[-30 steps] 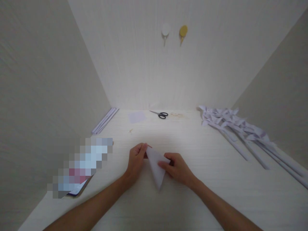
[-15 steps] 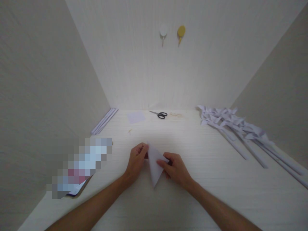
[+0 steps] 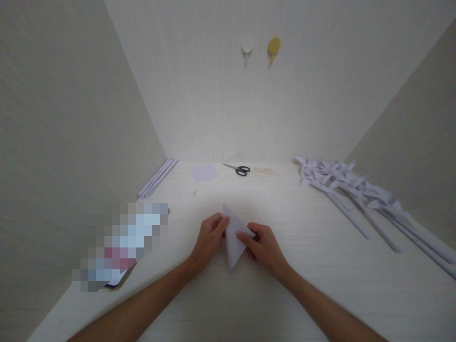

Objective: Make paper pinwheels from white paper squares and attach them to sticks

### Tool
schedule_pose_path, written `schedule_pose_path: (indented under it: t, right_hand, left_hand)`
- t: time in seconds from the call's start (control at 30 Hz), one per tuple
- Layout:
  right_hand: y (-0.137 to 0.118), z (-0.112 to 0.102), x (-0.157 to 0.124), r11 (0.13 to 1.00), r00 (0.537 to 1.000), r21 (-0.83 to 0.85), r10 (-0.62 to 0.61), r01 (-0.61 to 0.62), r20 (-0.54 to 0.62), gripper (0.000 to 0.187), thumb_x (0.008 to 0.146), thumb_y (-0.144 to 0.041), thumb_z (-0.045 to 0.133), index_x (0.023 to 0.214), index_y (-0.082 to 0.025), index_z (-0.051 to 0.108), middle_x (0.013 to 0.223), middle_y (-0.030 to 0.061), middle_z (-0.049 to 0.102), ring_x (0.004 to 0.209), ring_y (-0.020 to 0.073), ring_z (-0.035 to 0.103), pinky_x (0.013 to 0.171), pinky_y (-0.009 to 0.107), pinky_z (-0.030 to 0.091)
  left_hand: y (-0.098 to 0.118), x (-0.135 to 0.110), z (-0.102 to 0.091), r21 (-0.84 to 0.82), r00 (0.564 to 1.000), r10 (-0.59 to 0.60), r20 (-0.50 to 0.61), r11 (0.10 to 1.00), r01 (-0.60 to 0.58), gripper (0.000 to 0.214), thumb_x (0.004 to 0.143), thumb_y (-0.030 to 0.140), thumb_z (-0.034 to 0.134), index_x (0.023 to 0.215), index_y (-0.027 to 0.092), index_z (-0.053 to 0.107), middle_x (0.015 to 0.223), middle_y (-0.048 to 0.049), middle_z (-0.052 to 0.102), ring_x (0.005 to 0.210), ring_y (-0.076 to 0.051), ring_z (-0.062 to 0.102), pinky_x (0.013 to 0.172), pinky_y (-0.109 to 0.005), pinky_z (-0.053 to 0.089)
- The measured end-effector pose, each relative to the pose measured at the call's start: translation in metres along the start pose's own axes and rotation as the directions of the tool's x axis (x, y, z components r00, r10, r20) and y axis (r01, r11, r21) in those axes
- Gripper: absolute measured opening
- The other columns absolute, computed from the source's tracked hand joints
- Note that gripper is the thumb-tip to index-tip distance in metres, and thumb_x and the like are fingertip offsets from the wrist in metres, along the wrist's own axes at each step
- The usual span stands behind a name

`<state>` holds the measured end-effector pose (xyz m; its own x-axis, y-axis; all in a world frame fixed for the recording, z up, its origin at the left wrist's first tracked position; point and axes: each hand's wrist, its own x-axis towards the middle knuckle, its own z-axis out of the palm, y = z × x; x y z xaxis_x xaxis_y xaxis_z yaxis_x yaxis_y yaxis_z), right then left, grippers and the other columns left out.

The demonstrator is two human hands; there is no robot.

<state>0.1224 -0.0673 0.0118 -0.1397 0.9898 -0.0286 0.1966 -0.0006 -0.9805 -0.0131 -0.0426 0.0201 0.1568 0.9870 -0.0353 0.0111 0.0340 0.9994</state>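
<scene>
A white sheet of paper (image 3: 235, 240), folded into a triangle, is held between my two hands above the table. My left hand (image 3: 211, 237) pinches its left edge near the top, thumb in front. With the thumb across the front and fingers behind, my right hand (image 3: 262, 243) grips the right corner. One point of the triangle faces up and another points down toward me. The fingers behind the paper are partly hidden.
Scissors (image 3: 239, 169) lie at the back beside a square paper sheet (image 3: 204, 173). Rolled paper sticks (image 3: 157, 178) rest at the left wall; paper pinwheels on sticks (image 3: 342, 178) are piled right. A blurred phone (image 3: 124, 247) stands left. Two hooks (image 3: 274, 46) hang on the back wall.
My left hand has slid slightly down the left edge, so the paper's top point now shows above its thumb. The view has shifted slightly. Both hands still grip the paper.
</scene>
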Motion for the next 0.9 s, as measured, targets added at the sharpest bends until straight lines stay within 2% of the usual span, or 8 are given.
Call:
schedule_pose_path:
  t: [0.17,0.33,0.63,0.9]
  right_hand:
    - [-0.0019,-0.0003,0.0007,1.0,1.0,0.014,0.005,-0.005,-0.001,0.023,0.069,-0.031,0.05,0.053,-0.017,0.041,0.033,-0.0077,0.038,0.026,0.0056,0.035,0.027,0.016,0.024]
    - [-0.0013,0.0001,0.001,1.0,1.0,0.014,0.007,-0.007,0.003,0.024,0.068,-0.033,0.05,0.052,-0.018,0.041,0.033,-0.0076,0.038,0.026,0.0059,0.035,0.026,0.016,0.024]
    - [-0.0018,-0.0007,0.0008,0.998,0.999,0.056,0.019,-0.016,-0.043,0.023,0.068,-0.035,0.05,0.056,-0.016,0.044,0.034,-0.0078,0.038,0.026,0.0051,0.034,0.026,0.016,0.024]
    - [-0.0034,-0.0014,0.0004,0.999,0.998,0.05,0.007,-0.004,-0.055,0.023,0.069,-0.034,0.05,0.056,-0.016,0.044,0.034,-0.0081,0.038,0.026,0.0043,0.033,0.026,0.015,0.024]
  left_hand:
    - [-0.0037,0.0012,-0.0007,-0.004,1.0,-0.021,-0.012,1.0,0.021,0.03,0.07,0.04,0.046,0.054,0.015,0.039,0.047,0.0054,0.036,0.044,-0.006,0.036,0.043,-0.019,0.032]
    - [-0.0061,0.0008,-0.0014,0.005,0.999,0.012,-0.032,1.0,-0.012,0.03,0.069,0.04,0.046,0.054,0.015,0.038,0.047,0.0056,0.036,0.043,-0.006,0.035,0.042,-0.019,0.031]
    - [-0.0032,-0.0006,0.0009,-0.011,0.997,-0.048,0.061,0.999,0.049,0.029,0.068,0.041,0.047,0.061,0.013,0.048,0.053,0.0025,0.046,0.047,-0.008,0.042,0.047,-0.021,0.035]
    - [-0.0063,-0.0005,0.0007,0.064,0.998,-0.014,0.066,0.998,0.009,0.029,0.069,0.039,0.047,0.055,0.013,0.045,0.048,0.0041,0.041,0.045,-0.006,0.037,0.043,-0.019,0.029]
